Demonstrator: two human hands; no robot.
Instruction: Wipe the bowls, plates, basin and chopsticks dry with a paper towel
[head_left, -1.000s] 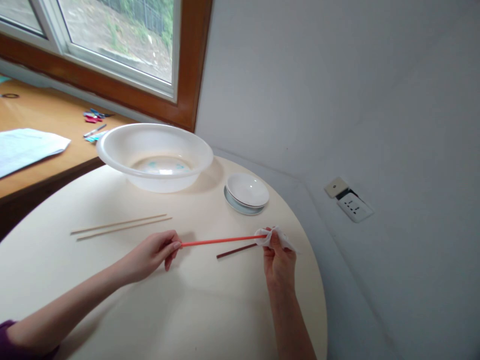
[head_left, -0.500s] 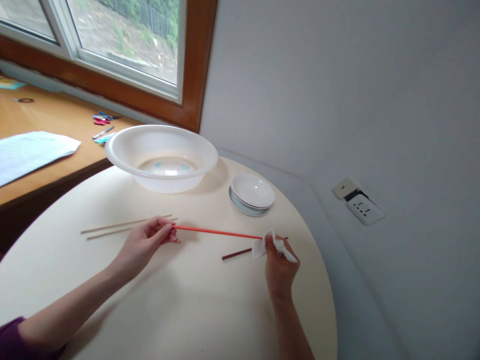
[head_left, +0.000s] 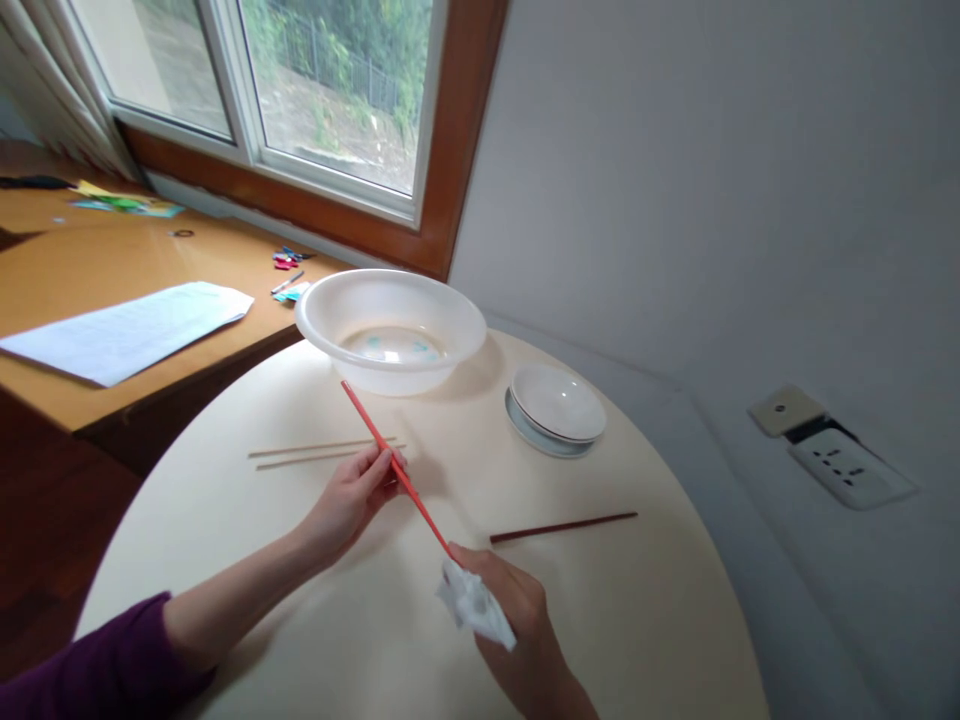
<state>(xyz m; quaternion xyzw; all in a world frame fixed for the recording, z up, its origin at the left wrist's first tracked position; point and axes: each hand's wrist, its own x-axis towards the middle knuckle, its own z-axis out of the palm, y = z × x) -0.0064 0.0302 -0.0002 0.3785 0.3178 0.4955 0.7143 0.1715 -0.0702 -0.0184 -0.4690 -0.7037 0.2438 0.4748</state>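
Note:
My left hand (head_left: pixel 354 495) pinches a red chopstick (head_left: pixel 394 466) near its middle; the stick runs diagonally from near the white basin down to my right hand. My right hand (head_left: pixel 504 625) is closed round a crumpled white tissue (head_left: pixel 474 603) that wraps the chopstick's near end. A dark red chopstick (head_left: pixel 562 527) lies flat on the round cream table (head_left: pixel 660 620) to the right. Two pale wooden chopsticks (head_left: pixel 319 453) lie side by side just left of my left hand.
A large white plastic basin (head_left: pixel 391 330) stands at the table's far side, with stacked small white dishes (head_left: pixel 556 405) to its right. A wooden desk (head_left: pixel 82 270) at left holds a paper sheet (head_left: pixel 124 330) and small items. A wall socket (head_left: pixel 847 462) is at right.
The red chopstick has swung from lying crosswise to pointing away toward the basin. My right hand with the tissue has drawn back toward me, off the dark chopstick. The view has shifted left.

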